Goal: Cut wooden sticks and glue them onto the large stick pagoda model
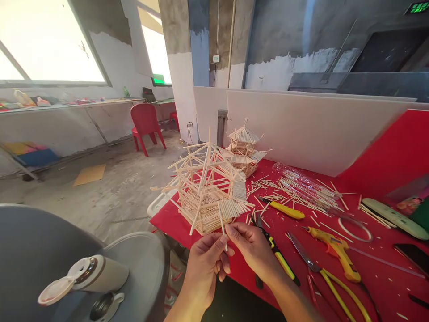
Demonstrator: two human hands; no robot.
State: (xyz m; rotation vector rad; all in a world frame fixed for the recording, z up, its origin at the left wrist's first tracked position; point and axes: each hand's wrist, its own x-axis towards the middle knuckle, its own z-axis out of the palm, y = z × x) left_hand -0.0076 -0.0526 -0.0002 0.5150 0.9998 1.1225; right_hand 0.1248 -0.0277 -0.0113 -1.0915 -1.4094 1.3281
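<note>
A thin wooden stick (221,218) stands nearly upright at the table's front edge, its lower end between my fingers. My left hand (208,257) pinches it between thumb and fingers. Thumb and fingertips of my right hand (250,245) close on the same stick from the other side. Just beyond my hands is a pavilion-like model (201,192) made of wooden sticks, with an open roof frame and a partly covered slatted strip on its right. Whether the stick touches the model, I cannot tell. A smaller finished-looking stick pagoda (244,145) stands behind it.
On the red table (241,273), to the right, lie a yellow-handled cutter (284,209), pliers (279,257), scissors (318,266), a yellow glue gun (335,252) and a bag of sticks (308,185). An open flask (100,273) lies on a grey stool (144,268) at left.
</note>
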